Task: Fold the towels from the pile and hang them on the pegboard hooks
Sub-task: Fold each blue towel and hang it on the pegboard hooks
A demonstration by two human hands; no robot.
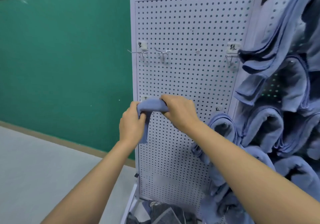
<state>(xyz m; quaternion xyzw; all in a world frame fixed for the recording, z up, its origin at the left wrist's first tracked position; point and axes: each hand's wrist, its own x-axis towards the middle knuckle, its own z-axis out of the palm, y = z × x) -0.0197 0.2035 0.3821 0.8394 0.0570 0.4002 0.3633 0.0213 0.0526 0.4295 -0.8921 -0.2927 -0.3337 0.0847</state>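
Towel: we see a small blue towel (pixel 152 105), soft terry nap, bunched into a rounded roll at the top w/ one narrow tail hanging straight down. It is held against the lower-left part of the pegboard, just under a small paper tag.
Left hand: the left hand (pixel 132 120) grips the towel's left end, fingers curled tight round the cloth where the tail drops.
Right hand: the right hand (pixel 180 113) wraps over the towel's right end, fingers curled round it.
Pegboard: a white pegboard (pixel 187 24), a flat sheet w/ even rows of round holes in a plain frame, stands upright.
Hooks: we count three thin wire hooks (pixel 161 52) across the mid row.
Tags: pale tags (pixel 233 47) w/ handwritten characters sit above the outer hooks.
Hung towels: blue hung towels (pixel 223 125), thick folded loops, hang at the board's lower right. Many more overlap on a 2nd panel (pixel 280 9) at far right.
Pile: we make out a dark, partly striped cloth pile (pixel 164 213) at btm, at the board's foot.
Bkgd: a matte green wall (pixel 60 50) rises above a smooth grey surface (pixel 34 171).
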